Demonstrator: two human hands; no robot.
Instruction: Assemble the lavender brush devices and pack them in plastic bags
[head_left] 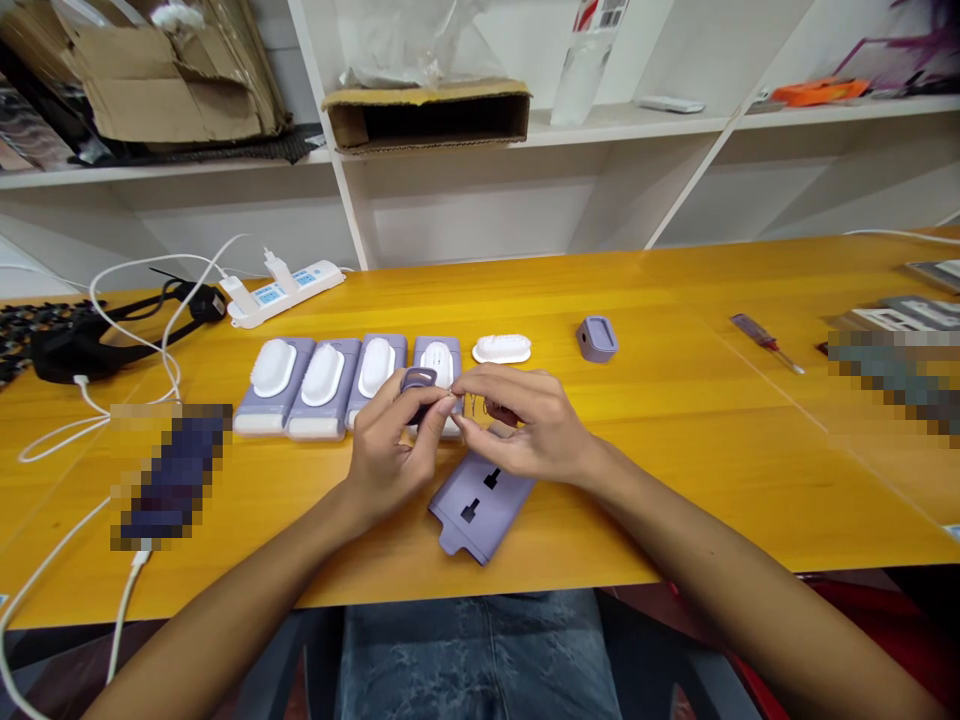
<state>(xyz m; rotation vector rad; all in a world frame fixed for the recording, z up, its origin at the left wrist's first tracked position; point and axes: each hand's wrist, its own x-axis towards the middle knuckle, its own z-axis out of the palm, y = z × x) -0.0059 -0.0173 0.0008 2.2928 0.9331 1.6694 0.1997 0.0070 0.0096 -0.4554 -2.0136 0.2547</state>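
We list: lilac units (pixel 330 385) in a row, just behind our left hand (pixel 390 445), which pinches a small lilac cap (pixel 418 380) at its fingertips; our right hand (pixel 525 425), fingertips pressed together, meets that cap; a lilac plate (pixel 480 510) lies beneath both.

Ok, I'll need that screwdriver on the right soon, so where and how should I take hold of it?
Grip the screwdriver by its thick dark handle, the end farther from you, not the thin shaft. It lies flat and alone on the table, so come straight down with the right hand, now busy at the small purple part, pinching across the handle's sides.
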